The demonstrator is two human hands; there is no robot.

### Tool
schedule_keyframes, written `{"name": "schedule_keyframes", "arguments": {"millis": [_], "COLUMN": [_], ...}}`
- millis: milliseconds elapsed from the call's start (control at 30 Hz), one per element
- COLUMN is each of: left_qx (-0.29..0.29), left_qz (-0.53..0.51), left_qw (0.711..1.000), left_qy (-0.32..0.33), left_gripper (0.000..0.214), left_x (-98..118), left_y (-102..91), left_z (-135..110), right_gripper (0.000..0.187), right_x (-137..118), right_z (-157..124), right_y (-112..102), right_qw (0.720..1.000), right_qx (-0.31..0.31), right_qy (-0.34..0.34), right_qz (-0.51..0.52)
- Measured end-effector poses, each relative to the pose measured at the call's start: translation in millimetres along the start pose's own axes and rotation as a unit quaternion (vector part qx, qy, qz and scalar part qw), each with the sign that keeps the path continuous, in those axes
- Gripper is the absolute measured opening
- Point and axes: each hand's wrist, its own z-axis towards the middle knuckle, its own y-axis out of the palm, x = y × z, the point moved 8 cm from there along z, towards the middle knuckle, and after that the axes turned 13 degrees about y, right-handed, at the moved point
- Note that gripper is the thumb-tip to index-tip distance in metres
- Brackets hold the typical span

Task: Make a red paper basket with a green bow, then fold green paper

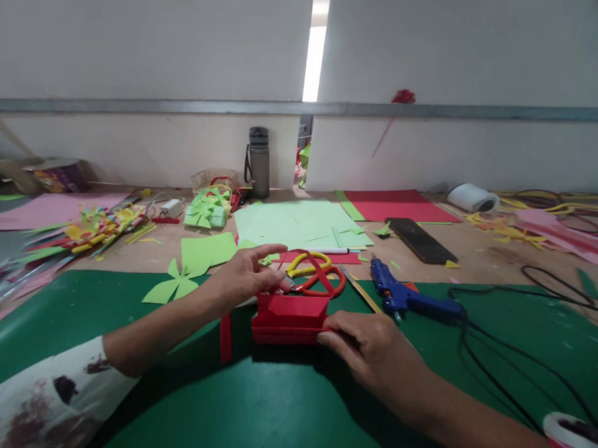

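A small red paper basket (289,319) with a thin strip handle rises just above the green mat, in front of me. At its upper left rim, beside one end of the handle, my left hand (250,275) grips with the lower fingers while the forefinger stretches out above. My right hand (373,346) pinches the basket's lower right edge between thumb and bent fingers. Behind the basket lie scissors (339,283) with orange and yellow handles, partly hidden by it. A loose red strip (225,338) is to the basket's left.
A blue glue gun (407,296) with a black cord lies right of the scissors, near a craft knife (360,289). Behind are a phone (421,240), light green paper sheets (294,220) and a bottle (259,163). Green paper leaves (175,283) lie left; a tape roll (574,441) stands lower right.
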Motion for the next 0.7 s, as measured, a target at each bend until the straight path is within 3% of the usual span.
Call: {"name": "schedule_keyframes", "arguments": {"millis": [100,167,267,333,400,533,700], "left_qx": [0.011,-0.016,-0.128,-0.202,-0.24,-0.238,-0.208], "left_qz": [0.049,0.051,0.027,0.045,0.089,0.198,0.159], "left_qw": [0.998,0.997,0.99,0.977,0.965,0.944,0.96], "left_qy": [0.033,0.053,0.058,0.059,0.064,0.115,0.098], "left_gripper": [0.069,0.06,0.05,0.059,0.065,0.065,0.047], "left_x": [1,4,10,14,16,20,15], "left_y": [-5.3,-5.7,0.3,2.1,0.1,-1.6,6.6], "left_z": [4,5,2,-3,-6,-4,-1], "right_gripper": [0.021,0.02,0.021,0.022,0.022,0.021,0.021], "right_x": [-1,-1,-1,-1,-1,-1,-2], "right_z": [0,0,1,2,2,3,4], "right_y": [-2,-3,-2,-2,-2,-2,-3], "right_qw": [1.0,1.0,1.0,1.0,1.0,1.0,1.0], "right_qx": [0.005,0.006,0.0,-0.001,0.0,-0.001,-0.002], "right_qy": [-0.002,-0.004,-0.002,-0.002,-0.005,-0.005,0.002], "right_qz": [0.006,0.006,-0.002,-0.006,-0.004,0.002,0.007]}}
